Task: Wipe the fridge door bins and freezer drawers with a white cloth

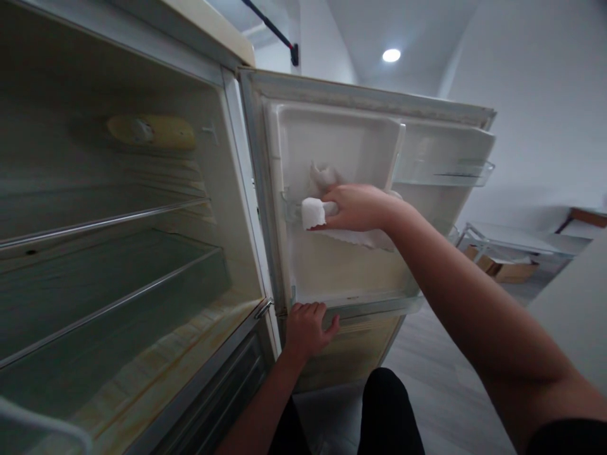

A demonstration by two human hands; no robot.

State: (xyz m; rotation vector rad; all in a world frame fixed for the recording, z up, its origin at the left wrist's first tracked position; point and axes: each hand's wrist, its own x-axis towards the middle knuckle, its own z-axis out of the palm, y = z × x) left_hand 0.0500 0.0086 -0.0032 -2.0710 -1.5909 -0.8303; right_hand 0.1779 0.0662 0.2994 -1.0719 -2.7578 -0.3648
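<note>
An open refrigerator door with a white inner liner fills the middle of the view. My right hand is closed round a crumpled white paper towel at the door's middle shelf bar; parts of the towel stick out above and below the hand. Lower down, my left hand has its fingers curled over the rim of the bottom door shelf, its thumb sticking out to the right. My right palm and the part of the bar behind it are hidden.
To the left is the fridge compartment with a wire-edged upper shelf, a lower glass shelf and a yellowish lamp cover. Brown stains mark its front ledge. At right stand a white table and a cardboard box. My knees are below.
</note>
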